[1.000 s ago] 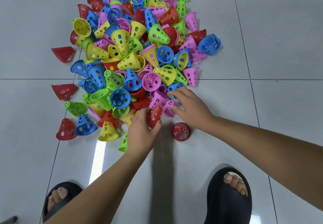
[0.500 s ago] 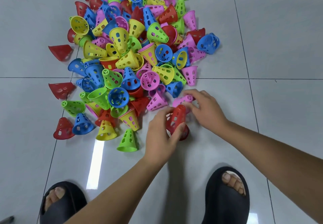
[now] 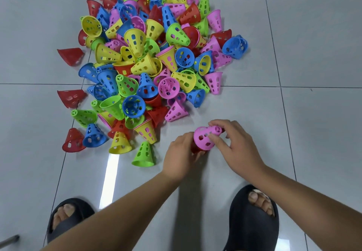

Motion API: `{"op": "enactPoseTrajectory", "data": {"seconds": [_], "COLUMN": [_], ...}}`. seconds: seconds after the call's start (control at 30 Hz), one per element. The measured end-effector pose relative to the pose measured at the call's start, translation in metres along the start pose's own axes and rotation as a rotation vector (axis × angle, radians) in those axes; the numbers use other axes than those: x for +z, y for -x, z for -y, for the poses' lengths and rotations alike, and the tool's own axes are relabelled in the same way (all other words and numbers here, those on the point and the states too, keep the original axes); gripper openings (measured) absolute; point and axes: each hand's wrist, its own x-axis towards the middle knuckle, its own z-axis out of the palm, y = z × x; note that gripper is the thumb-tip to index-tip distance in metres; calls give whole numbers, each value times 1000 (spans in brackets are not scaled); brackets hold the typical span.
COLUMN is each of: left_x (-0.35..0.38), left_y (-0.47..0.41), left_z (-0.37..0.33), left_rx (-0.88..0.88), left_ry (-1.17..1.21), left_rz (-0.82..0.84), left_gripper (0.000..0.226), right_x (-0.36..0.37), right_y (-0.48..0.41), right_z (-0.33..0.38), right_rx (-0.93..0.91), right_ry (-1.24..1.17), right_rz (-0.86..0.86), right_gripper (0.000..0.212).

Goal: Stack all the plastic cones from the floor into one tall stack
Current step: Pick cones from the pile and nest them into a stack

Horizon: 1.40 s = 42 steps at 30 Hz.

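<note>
A big heap of perforated plastic cones [image 3: 152, 54] in red, blue, yellow, green and pink lies on the grey tiled floor. In front of the heap my right hand [image 3: 235, 148] pinches a pink cone [image 3: 203, 138] and holds it over a short red stack [image 3: 195, 149]. My left hand [image 3: 180, 156] grips that red stack from the left side. Most of the red stack is hidden by the pink cone and my fingers.
Loose cones lie at the heap's near edge: a green one [image 3: 144, 154], a yellow one [image 3: 119, 143], a pink one [image 3: 176, 111], red ones [image 3: 71, 54] at the left. My feet in black slippers [image 3: 254, 217] stand near the bottom. A wooden skirting runs along the top.
My left hand carried a red cone onto the red one standing on the floor. My right hand picked a pink cone from the heap's edge and brought it over the red stack.
</note>
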Motion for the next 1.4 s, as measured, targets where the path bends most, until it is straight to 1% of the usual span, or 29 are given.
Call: {"op": "enactPoseTrajectory", "data": {"seconds": [0.1,0.23,0.33,0.4,0.5,0.6,0.67,0.73,0.8,0.87,0.97,1.03,1.13,1.2,1.3,1.4], "left_x": [-18,-67,-108,-133,-165,-188,-199,-202,-198,-188,-171,-161,-148,-146,-148,-146], "left_y": [-1,4,11,17,28,31,34,39,44,46,43,42,44,44,44,45], "left_z": [16,42,60,71,84,92,94,97,97,96,94,96,107,112,111,113], "left_rx": [101,237,245,172,-1,-162,-251,-341,-428,-441,-421,-442,-479,-480,-498,-537], "left_ry": [-100,-321,-433,-457,-454,-428,-421,-370,-281,-229,-201,-171,-181,-214,-147,-113], "left_rz": [75,149,201,220,272,312,326,333,313,288,232,198,217,241,300,402], "left_gripper": [52,40,35,34,33,36,38,42,43,50,64,72,84,89,93,73], "right_x": [10,20,33,40,50,57,58,55,51,49,46,47,56,64,75,84], "right_y": [1,-2,-5,-9,-19,-27,-32,-33,-36,-43,-57,-71,-96,-114,-131,-138], "right_z": [-4,-9,-12,-11,-2,11,22,31,39,43,45,48,46,43,40,35], "right_rx": [-53,-179,-214,-187,-177,-118,-91,-76,-80,-121,-268,-401,-557,-567,-516,-484], "right_ry": [52,169,232,233,217,155,158,175,174,215,381,488,651,720,788,888], "right_rz": [46,117,132,148,203,309,364,377,343,286,207,182,185,226,299,341], "right_gripper": [33,32,33,34,34,36,40,40,36,33,32,30,33,41,55,62]}}
